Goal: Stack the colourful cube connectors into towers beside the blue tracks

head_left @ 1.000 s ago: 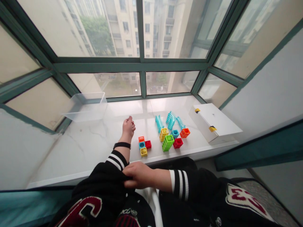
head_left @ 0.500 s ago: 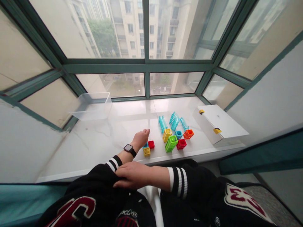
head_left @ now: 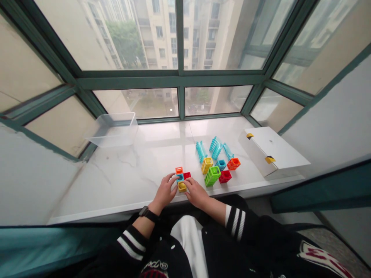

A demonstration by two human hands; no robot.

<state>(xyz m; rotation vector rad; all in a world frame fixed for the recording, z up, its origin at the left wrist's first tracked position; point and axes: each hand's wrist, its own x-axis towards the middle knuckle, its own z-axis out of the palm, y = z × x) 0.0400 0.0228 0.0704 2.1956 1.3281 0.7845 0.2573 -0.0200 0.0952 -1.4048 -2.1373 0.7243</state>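
Note:
A small cluster of joined toy blocks, orange (head_left: 179,170), blue (head_left: 180,177), red (head_left: 187,175) and yellow (head_left: 182,187), lies near the front edge of the white marble sill (head_left: 130,173). My left hand (head_left: 165,191) touches the cluster from the left, fingertips on the blue block. My right hand (head_left: 197,192) touches it from the right, fingers at the yellow block. Both hands have fingers curled onto the blocks. A black watch sits on my left wrist (head_left: 148,213).
Right of the cluster lie more blocks: yellow (head_left: 206,165), green (head_left: 212,175), red (head_left: 225,176), orange (head_left: 233,163) and several turquoise ramp pieces (head_left: 215,146). A white box (head_left: 271,151) sits at the right. A clear plastic tub (head_left: 113,129) stands back left by the window.
My right hand left my left sleeve and came forward to the block cluster. My left hand drew back from beyond the blocks to their left side.

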